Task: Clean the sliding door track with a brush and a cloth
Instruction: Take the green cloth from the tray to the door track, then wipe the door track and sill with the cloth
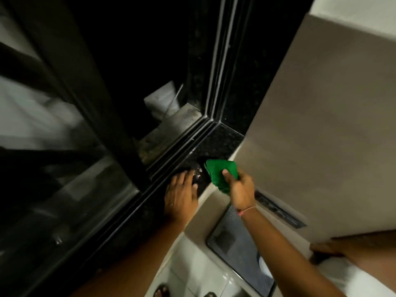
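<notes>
A person's right hand grips a bunched green cloth, thumb pressed on top, holding it just above the black speckled stone sill near the corner of a sliding door track. The left hand lies flat and open on the same sill just to the left of the cloth, fingers spread toward the track's dark rails, beside a pale smear of dirt. A thin band circles the right wrist. The dark-framed glass door fills the left of the view; a beige wall rises on the right. Below, a dark perforated tray rests on pale floor tiles.
</notes>
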